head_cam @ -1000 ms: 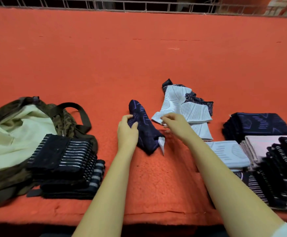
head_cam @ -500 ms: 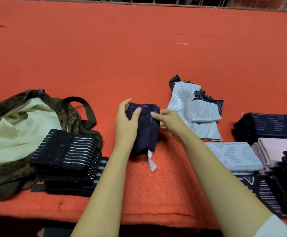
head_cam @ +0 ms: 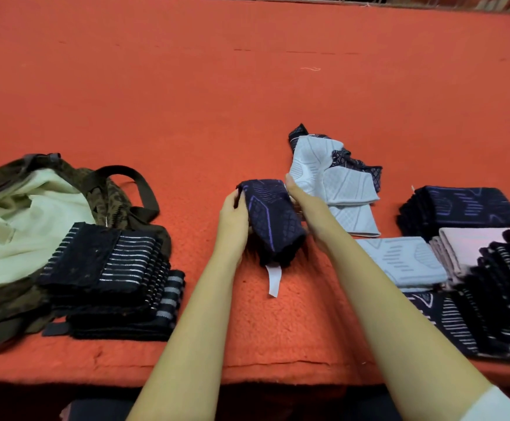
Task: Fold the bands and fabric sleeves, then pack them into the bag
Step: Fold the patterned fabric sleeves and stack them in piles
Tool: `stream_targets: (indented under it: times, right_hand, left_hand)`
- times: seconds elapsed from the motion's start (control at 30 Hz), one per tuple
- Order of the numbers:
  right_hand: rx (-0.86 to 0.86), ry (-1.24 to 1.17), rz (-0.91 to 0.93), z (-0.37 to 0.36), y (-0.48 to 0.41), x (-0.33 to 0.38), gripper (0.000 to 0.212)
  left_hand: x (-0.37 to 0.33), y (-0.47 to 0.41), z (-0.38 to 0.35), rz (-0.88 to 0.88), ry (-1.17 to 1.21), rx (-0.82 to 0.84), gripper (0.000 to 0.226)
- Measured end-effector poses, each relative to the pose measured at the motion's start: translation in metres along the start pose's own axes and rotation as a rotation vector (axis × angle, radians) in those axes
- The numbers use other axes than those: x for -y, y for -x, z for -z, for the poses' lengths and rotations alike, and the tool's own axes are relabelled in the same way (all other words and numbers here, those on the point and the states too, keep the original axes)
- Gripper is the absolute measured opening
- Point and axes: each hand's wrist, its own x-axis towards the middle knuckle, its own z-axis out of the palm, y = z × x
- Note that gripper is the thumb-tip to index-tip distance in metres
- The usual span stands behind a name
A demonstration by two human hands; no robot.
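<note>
We held a folded navy sleeve [head_cam: 273, 220] with purple lines and a dangling white tag [head_cam: 274, 281] mid-way along the orange table [head_cam: 247, 101], our left hand [head_cam: 234, 221] and right hand [head_cam: 308, 208] each gripping 1 side. The bag [head_cam: 20, 214] lay left; loose white sleeves [head_cam: 332, 177] sat just behind our right hand

Between the left hand [head_cam: 232, 221] and right hand [head_cam: 310, 208], the navy sleeve [head_cam: 273, 220] is matt knit cloth with raised diamonds; the table [head_cam: 247, 86] wears rough, fuzzy orange felt.

An orange felt table [head_cam: 187, 101] bears a camouflage bag [head_cam: 102, 199], a loose sleeve pile [head_cam: 332, 177] and folded stacks [head_cam: 460, 208] at right
</note>
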Motion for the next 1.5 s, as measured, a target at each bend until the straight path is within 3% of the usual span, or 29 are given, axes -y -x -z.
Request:
stream_targets:
  times: [0.1,0.23,0.4,0.53,0.6,0.77,0.87,0.93,1.0,1.07,1.13,1.23,1.33,1.43,1.5]
  right_hand:
    - [-0.019,0.065,0.012,-0.003,0.002,0.005,0.048]
    - [-0.037,0.009,0.069,-0.001,0.005,-0.001,0.027]
    - [-0.061,-0.056,0.029,-0.004,0.014,-0.008,0.025]
    - [-0.099,-0.001,0.037,-0.006,0.018,-0.01,0.037]
    - [-0.145,0.047,0.092,-0.006,0.019,-0.007,0.033]
    - [-0.332,0.132,0.14,0.001,0.02,-0.014,0.04]
    - [-0.416,0.201,0.195,0.0,0.023,-0.018,0.025]
    - [-0.357,0.161,0.296,-0.004,0.027,-0.012,0.028]
    - [-0.257,0.272,0.338,-0.007,0.03,-0.006,0.031]
    - [-0.237,0.383,0.328,-0.004,0.029,-0.004,0.021]
    - [-0.265,0.284,0.302,0.003,0.025,-0.003,0.018]
    - [-0.213,-0.139,0.149,0.005,0.02,-0.001,0.012]
    - [-0.232,-0.228,0.026,0.004,0.012,-0.019,0.012]
    - [-0.31,-0.208,-0.084,0.008,0.013,-0.038,0.012]
    - [-0.272,-0.22,-0.081,0.01,0.016,-0.043,0.011]
  left_hand:
    - [-0.006,0.006,-0.005,-0.04,0.06,0.102,0.032]
    - [-0.004,0.008,-0.008,-0.102,0.037,0.123,0.061]
    - [0.001,0.009,-0.009,0.102,-0.08,0.037,0.099]
    - [0.004,0.011,-0.009,0.039,-0.012,0.033,0.092]
    - [0.0,0.007,-0.007,-0.019,-0.037,0.019,0.093]
    - [-0.011,0.003,0.007,-0.054,-0.11,0.133,0.098]
    - [-0.008,0.005,0.01,-0.058,-0.135,0.148,0.088]
    - [-0.005,0.006,0.008,-0.093,-0.179,0.141,0.087]
    - [-0.005,0.007,0.005,-0.134,-0.214,0.139,0.086]
    - [-0.008,0.006,0.005,-0.186,-0.207,0.121,0.081]
    - [-0.011,0.004,0.007,-0.229,-0.163,0.088,0.078]
    - [-0.013,0.0,0.015,-0.273,-0.145,-0.001,0.081]
    - [-0.007,-0.001,0.02,-0.134,-0.221,-0.053,0.082]
    - [0.005,-0.001,0.018,0.171,-0.229,0.047,0.073]
    - [0.012,-0.002,0.018,0.212,-0.259,0.121,0.067]
